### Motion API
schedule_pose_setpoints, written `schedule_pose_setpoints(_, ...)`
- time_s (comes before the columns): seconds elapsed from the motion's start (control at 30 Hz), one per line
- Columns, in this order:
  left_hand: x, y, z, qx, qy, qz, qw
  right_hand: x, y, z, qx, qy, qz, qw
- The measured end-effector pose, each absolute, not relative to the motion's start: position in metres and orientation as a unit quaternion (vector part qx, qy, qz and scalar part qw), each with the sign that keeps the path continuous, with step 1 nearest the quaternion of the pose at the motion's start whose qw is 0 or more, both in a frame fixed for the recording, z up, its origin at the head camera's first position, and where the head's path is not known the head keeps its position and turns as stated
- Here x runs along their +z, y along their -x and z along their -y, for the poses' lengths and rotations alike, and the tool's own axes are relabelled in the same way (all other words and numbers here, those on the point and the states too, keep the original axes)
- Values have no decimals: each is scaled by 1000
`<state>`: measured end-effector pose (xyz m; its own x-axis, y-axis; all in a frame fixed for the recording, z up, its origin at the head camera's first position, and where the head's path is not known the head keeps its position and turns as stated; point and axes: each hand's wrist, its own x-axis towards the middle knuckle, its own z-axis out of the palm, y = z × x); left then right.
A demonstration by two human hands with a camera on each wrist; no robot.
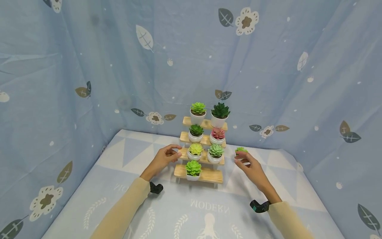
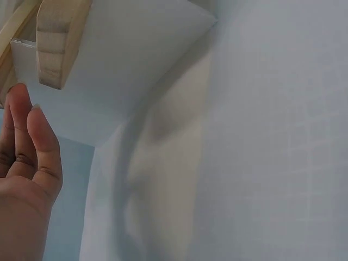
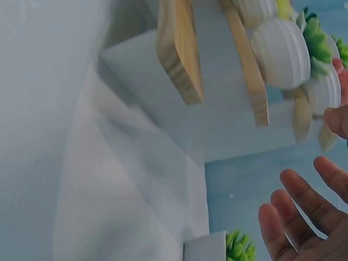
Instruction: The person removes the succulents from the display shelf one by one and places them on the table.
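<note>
A tiered wooden stand (image 1: 206, 178) with light planks stands on the table, bearing small potted succulents. On its lowest plank, left of centre, sits a bright green succulent (image 1: 193, 168) in a white pot. My left hand (image 1: 165, 158) is beside the stand's left end, fingers loosely bent, with nothing held; whether it touches the plank I cannot tell. To the right of the stand my right hand (image 1: 250, 166) is held with fingers spread and holding nothing. Another green succulent (image 3: 239, 247) in a white pot stands near that hand, partly hidden behind it in the head view.
Higher planks carry a yellow-green succulent (image 1: 195, 149), a pale green one (image 1: 216, 151), a pink one (image 1: 218, 133) and dark green ones, including a spiky plant (image 1: 220, 111) at the top right. A patterned blue curtain (image 1: 191, 66) hangs behind the table (image 1: 137, 149).
</note>
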<state>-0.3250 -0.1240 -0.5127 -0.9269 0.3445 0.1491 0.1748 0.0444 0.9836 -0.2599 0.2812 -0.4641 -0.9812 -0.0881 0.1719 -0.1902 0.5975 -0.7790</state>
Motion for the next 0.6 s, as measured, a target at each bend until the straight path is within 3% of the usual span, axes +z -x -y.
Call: schedule_pose_setpoints(0.6, -517, 324, 123, 671, -187, -715, 60, -476, 227, -243, 474, -132, 870, 18)
